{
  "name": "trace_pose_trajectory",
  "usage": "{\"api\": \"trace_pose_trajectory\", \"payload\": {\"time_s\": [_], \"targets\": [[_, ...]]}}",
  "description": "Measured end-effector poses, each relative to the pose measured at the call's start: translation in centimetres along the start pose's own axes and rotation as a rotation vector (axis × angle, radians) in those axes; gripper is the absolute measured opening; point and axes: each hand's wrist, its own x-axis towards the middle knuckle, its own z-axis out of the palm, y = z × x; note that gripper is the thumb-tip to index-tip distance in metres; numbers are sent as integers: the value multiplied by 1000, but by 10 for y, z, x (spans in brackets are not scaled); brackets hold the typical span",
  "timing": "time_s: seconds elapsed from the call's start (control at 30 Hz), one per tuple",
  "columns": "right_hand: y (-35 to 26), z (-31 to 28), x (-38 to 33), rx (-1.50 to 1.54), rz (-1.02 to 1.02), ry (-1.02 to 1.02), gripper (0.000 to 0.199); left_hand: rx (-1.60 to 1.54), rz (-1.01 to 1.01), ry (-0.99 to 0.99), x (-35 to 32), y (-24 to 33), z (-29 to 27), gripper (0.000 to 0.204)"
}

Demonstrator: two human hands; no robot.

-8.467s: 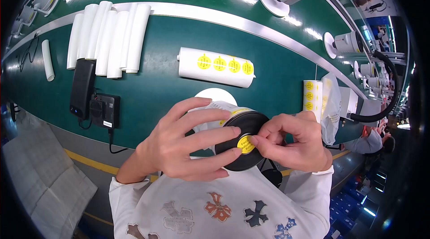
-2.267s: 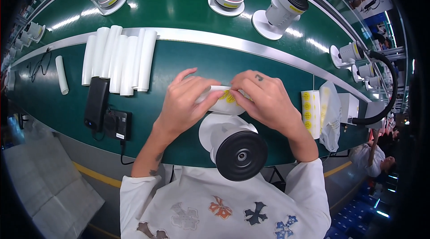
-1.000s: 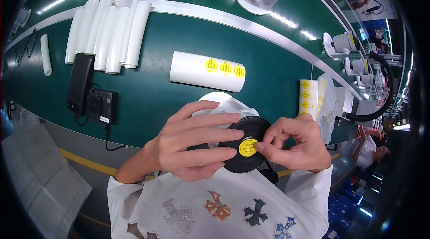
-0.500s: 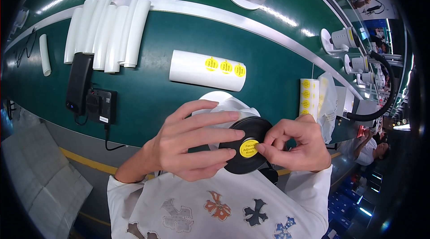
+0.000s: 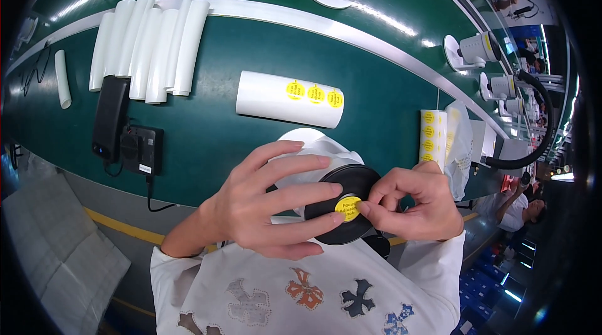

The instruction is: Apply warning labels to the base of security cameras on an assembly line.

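Left hand (image 5: 266,206): wrapped around white camera (image 5: 313,165), fingers spread over its body, black face (image 5: 351,200) turned up. Right hand (image 5: 417,206): fingertips pinched narrow on yellow sticker (image 5: 347,207), pressing it onto the black face, just right of the left fingertips. Compared with half a second ago: grip and sticker position nearly unchanged; pressing down, not repositioning. Beyond the hands on the green belt (image 5: 207,122): white sheet (image 5: 288,100), three stickers remaining, against four earlier. Right of the right hand: sticker strip (image 5: 429,140).
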Motion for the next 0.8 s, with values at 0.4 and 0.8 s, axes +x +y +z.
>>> {"api": "trace_pose_trajectory", "payload": {"time_s": [0.4,0.8], "targets": [[-3,-18,-8,-196,22,34,18,141,2,-83,9,11,3,29],[42,-11,-8,362,-54,-5,26,259,155,-175,21,11,7,36]]}}
